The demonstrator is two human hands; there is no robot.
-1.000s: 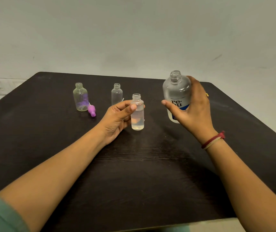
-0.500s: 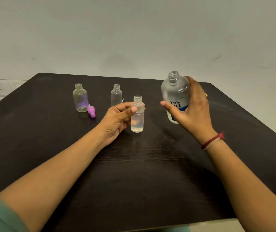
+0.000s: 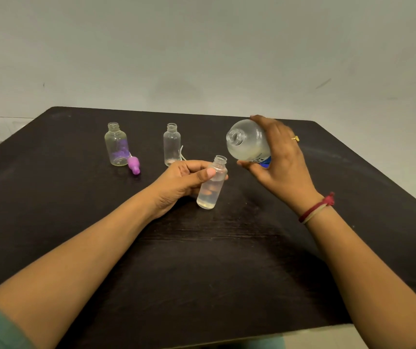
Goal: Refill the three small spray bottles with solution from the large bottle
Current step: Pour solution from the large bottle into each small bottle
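I see the large bottle point(image 3: 248, 141) held above the dark table point(image 3: 227, 260), uncapped, clear, with a partly hidden blue label. It is tipped steeply, mouth facing down and left toward the small spray bottle point(image 3: 212, 183) just beside it; the two do not touch. That small bottle is uncapped, leans slightly right, and holds clear liquid in its lower half.

The right hand point(image 3: 281, 159) reaches in from the right, wrist bent, fingers curled over the large bottle's body and thumb under it: a closed grasp. The left hand point(image 3: 184, 181) rests near the table centre, thumb and fingers closed around the small bottle's shoulder.

Farther back stand two more uncapped small bottles: one point(image 3: 171, 144) near-empty, one point(image 3: 116, 144) with a purple tint. A purple spray cap point(image 3: 134, 165) lies beside the latter.
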